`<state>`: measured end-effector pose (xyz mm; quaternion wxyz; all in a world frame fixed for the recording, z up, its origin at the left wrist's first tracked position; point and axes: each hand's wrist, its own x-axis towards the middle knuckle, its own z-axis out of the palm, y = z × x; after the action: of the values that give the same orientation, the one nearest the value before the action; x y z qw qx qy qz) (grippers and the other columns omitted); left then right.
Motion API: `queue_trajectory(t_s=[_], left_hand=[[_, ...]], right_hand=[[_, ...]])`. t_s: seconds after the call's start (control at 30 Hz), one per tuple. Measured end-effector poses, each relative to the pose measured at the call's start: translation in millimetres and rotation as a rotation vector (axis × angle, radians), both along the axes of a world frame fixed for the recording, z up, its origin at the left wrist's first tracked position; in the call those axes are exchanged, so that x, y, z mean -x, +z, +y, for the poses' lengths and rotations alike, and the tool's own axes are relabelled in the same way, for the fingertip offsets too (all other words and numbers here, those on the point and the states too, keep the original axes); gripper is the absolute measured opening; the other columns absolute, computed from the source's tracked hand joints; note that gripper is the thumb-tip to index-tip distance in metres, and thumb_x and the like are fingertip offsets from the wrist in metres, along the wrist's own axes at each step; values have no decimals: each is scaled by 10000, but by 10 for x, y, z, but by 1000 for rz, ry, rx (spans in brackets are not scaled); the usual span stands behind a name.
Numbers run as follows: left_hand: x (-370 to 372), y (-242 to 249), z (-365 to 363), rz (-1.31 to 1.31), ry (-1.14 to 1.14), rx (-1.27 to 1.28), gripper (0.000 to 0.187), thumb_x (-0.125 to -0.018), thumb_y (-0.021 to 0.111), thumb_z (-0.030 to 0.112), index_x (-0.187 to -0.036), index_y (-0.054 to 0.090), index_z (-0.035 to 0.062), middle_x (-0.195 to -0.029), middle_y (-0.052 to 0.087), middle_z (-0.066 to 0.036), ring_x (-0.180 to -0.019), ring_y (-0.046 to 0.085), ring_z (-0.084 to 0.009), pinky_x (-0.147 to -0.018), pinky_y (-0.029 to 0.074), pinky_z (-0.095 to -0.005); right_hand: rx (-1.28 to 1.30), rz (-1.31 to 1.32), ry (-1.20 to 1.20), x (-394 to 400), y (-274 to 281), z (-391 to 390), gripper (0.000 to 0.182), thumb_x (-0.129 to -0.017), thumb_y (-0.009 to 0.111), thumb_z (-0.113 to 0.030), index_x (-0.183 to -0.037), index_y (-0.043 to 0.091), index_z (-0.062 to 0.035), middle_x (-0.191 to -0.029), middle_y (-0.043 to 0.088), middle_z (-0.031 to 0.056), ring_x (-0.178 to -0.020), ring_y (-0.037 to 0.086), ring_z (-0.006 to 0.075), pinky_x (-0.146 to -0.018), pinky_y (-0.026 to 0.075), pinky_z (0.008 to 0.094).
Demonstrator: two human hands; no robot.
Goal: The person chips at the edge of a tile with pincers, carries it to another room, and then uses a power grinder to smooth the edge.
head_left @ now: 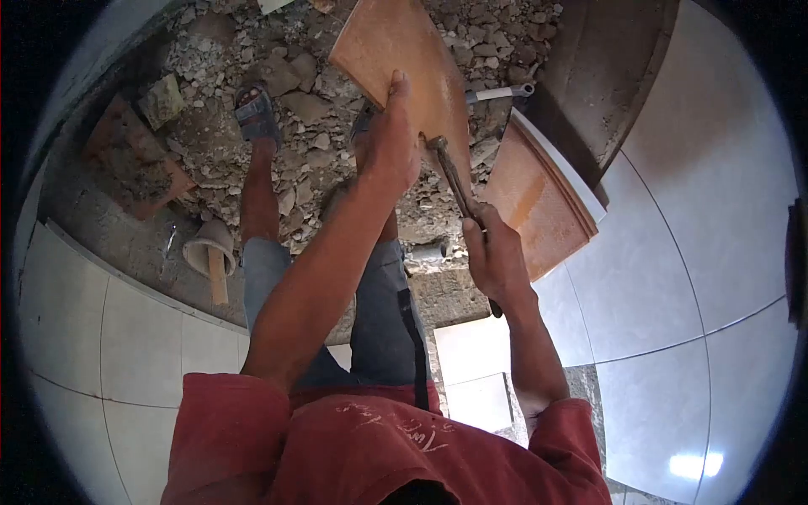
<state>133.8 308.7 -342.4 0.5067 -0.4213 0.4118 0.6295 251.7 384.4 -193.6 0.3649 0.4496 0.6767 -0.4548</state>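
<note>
My left hand [394,147] grips a large orange-brown tile [404,50] along its near side, with the thumb laid over the face. The tile is held up at a tilt above the rubble. In my right hand [497,257], closed around its handle, is a dark, slim hammer [454,177]. Its small head is at the tile's surface, just right of my left hand; whether it touches cannot be told. A small dark mark shows on the tile beside the head. To the right, a stack of similar orange-brown tiles [539,198] leans at a slant.
Broken rubble [303,109] covers the ground around my sandalled feet. A bucket [209,247] with a wooden handle sticking out stands at left, near a dirty tile piece [135,160]. A pale pipe [501,93] lies behind the stack. Glossy floor tiles [648,252] extend right.
</note>
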Motion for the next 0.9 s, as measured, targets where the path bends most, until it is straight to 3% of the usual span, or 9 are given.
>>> queue_trajectory(t_s=[0.03, 0.2, 0.27, 0.4, 0.43, 0.6, 0.73, 0.87, 0.9], left_hand=[[-27, -52, -3, 4, 2, -3, 668, -900, 515, 466, -1354, 306, 24, -1282, 446, -134, -1172, 460, -291, -897, 436, -460], [-50, -75, 1, 40, -4, 73, 645, -904, 514, 452, -1356, 309, 40, -1290, 442, -139, -1184, 452, -295, -924, 420, -469], [-9, -17, 30, 54, 8, 13, 648, -906, 506, 458, -1360, 305, 41, -1299, 436, -143, -1197, 444, -298, -942, 408, -473], [65, 42, 3, -53, -70, 44, 683, -905, 480, 498, -1375, 285, 42, -1349, 404, -153, -1240, 411, -310, -987, 367, -505], [72, 85, 29, -53, -71, 37, 683, -905, 480, 498, -1375, 285, 42, -1349, 404, -153, -1240, 411, -310, -987, 367, -505], [116, 67, -12, 39, -48, -64, 744, -892, 468, 549, -1394, 252, 44, -1397, 360, -155, -1272, 382, -305, -990, 330, -563], [104, 61, -3, 22, -52, -76, 758, -889, 461, 561, -1401, 240, 46, -1398, 354, -159, -1281, 370, -304, -1013, 308, -553], [127, 60, -56, 28, -66, -59, 770, -878, 473, 573, -1407, 236, 66, -1407, 343, -153, -1290, 356, -305, -1040, 260, -549], [123, 77, -43, 1, -58, -57, 770, -875, 481, 573, -1409, 237, 75, -1406, 345, -150, -1289, 357, -306, -1046, 251, -543]], right_hand=[[-34, 119, -81, -24, 12, -3, 251, -925, 462, -123, -1098, 496, 56, -821, 580, 242, -731, 606, 362, -639, 461, 414], [-141, 140, -125, -10, 42, -42, 242, -917, 469, -123, -1089, 517, 39, -879, 597, 251, -797, 610, 390, -710, 471, 412], [-2, 20, -101, 17, 31, -4, 248, -917, 470, -129, -1097, 518, 36, -885, 598, 252, -804, 612, 388, -717, 476, 408], [-98, 72, -192, 85, 89, -40, 257, -918, 466, -135, -1098, 517, 41, -857, 595, 246, -768, 613, 375, -702, 475, 404], [-62, 21, -85, 21, 10, -55, 259, -923, 460, -140, -1100, 517, 41, -830, 591, 234, -726, 612, 339, -674, 472, 393], [-60, 135, -177, 16, 15, -80, 231, -922, 460, -133, -1069, 523, 33, -825, 587, 238, -727, 604, 363, -669, 467, 398], [-6, 85, -85, 20, -24, -61, 231, -924, 468, -143, -1057, 522, 38, -810, 583, 237, -719, 610, 335, -664, 469, 390], [-61, 97, -251, 83, 52, -114, 219, -921, 464, -132, -1057, 508, 34, -812, 573, 254, -753, 602, 383, -672, 471, 399], [-23, 43, -152, 87, 12, -106, 229, -925, 460, -141, -1061, 502, 38, -808, 574, 246, -746, 612, 355, -662, 473, 396]])
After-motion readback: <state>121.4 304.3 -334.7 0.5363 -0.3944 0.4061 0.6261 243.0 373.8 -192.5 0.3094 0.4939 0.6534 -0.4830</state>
